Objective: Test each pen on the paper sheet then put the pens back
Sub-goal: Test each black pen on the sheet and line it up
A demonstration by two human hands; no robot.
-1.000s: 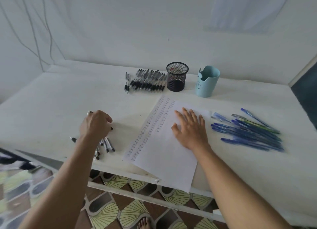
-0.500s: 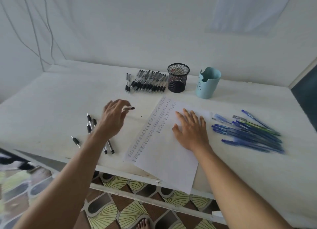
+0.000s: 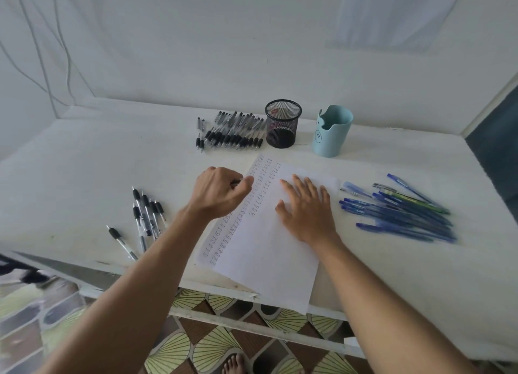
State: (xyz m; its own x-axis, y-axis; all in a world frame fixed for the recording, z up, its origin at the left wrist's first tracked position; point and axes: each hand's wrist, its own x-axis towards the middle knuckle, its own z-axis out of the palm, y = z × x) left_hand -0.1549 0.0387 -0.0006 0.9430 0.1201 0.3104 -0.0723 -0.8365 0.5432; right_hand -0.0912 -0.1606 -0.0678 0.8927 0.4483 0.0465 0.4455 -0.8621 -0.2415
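Head view: left hand (image 3: 217, 192) hides most of pen (image 3: 236, 182); tip unseen.

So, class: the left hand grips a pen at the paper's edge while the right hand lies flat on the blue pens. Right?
Not quite. In the head view the right hand lies flat on the paper sheet, not the blue pens, which lie beside it. The left hand does grip a pen at the paper's edge.

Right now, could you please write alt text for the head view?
The left hand pinches a dark pen at the left edge of a white paper sheet that the flat right hand presses onto a white table. Clear black pens lie left, blue pens right.
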